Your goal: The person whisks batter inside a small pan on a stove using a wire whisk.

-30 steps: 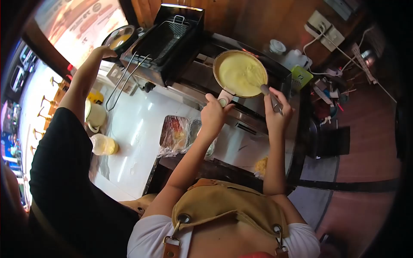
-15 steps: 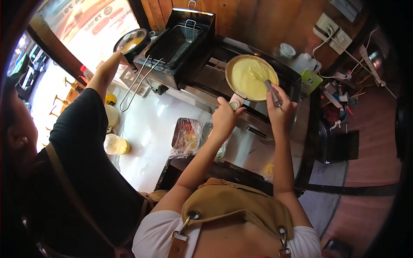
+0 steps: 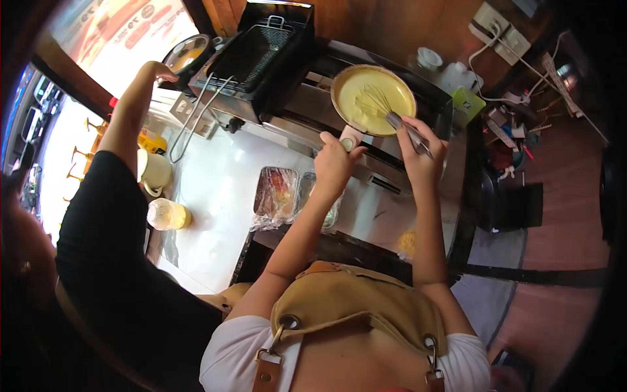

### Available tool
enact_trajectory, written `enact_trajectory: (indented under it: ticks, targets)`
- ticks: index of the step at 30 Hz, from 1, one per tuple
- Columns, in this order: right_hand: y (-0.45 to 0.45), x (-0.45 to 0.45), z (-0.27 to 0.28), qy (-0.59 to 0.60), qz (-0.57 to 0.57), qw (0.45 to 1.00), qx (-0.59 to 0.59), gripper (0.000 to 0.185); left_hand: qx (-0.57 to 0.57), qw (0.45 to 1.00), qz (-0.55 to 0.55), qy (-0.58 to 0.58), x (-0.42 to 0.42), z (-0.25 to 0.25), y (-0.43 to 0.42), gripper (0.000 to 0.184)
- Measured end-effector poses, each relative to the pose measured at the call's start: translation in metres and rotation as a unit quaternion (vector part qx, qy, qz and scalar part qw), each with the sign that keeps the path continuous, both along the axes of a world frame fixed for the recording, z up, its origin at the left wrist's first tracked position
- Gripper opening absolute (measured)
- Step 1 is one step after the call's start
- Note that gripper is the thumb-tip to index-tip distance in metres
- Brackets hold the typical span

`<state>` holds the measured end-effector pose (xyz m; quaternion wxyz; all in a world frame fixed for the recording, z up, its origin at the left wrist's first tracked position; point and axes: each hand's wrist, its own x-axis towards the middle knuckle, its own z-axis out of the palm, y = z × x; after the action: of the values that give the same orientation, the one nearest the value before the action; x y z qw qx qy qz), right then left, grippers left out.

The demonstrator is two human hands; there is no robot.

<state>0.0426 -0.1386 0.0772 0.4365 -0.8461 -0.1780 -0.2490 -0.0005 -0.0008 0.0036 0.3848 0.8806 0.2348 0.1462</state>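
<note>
A round frying pan point(image 3: 334, 104) holds a pale yellow, creamy mixture point(image 3: 353, 88) and sits over the cooktop at the back. My left hand point(image 3: 334, 163) is wrapped around the pan's light handle point(image 3: 351, 136), whose round end shows beside my thumb. In my right hand point(image 3: 423, 147) is a whisk point(image 3: 396, 121), gripped by its grey handle. The whisk's wires lie in the mixture, tilted toward the pan's middle.
A co-worker's hand point(image 3: 160, 73) is by a dark pot point(image 3: 194, 47) at the left. Beside the pan stands a fryer with a wire basket point(image 3: 264, 49). Wrapped trays point(image 3: 277, 196) and a squeeze bottle point(image 3: 168, 214) sit on the white counter. Cords point(image 3: 486, 49) hang at right.
The whisk's wires have moved left, from the pan's right side toward its middle. My left hand keeps hold of the handle. The co-worker's arm has shifted, and the view has moved slightly.
</note>
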Motion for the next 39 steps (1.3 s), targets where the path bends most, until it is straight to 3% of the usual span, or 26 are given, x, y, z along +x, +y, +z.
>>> enact_trajectory:
  ticks: [5,16,25,26,29,33,37,39]
  targets:
    - [-0.008,0.018,-0.016,-0.049,-0.036,0.998,-0.005,0.019,-0.007,1.000,-0.010,0.001,-0.001,0.001,0.000,0.066]
    - [-0.017,0.002,-0.010,-0.017,-0.037,0.999,-0.018,0.019,-0.007,1.000,-0.007,0.009,-0.002,0.005,-0.002,0.064]
    - [-0.019,-0.004,0.007,0.008,0.103,0.994,-0.024,0.017,-0.004,1.000,0.026,0.002,-0.001,0.000,-0.009,0.065]
    - [-0.017,0.001,0.001,-0.066,0.089,0.992,-0.063,0.020,-0.008,1.000,0.030,-0.001,0.001,-0.001,-0.011,0.064]
    - [-0.018,0.016,-0.004,-0.031,0.091,0.994,-0.059,0.022,-0.010,0.999,0.038,-0.010,-0.002,-0.001,-0.017,0.065]
    - [-0.037,0.032,-0.017,-0.085,0.052,0.994,-0.036,0.023,-0.018,0.999,0.037,-0.020,-0.001,0.000,-0.020,0.065]
    - [-0.052,0.008,-0.001,0.019,0.069,0.996,0.051,0.016,-0.005,1.000,0.026,0.002,-0.001,0.006,-0.026,0.063]
    - [-0.051,-0.001,0.000,0.005,0.037,0.999,0.010,0.015,0.010,0.999,0.036,-0.017,-0.002,0.003,-0.028,0.064]
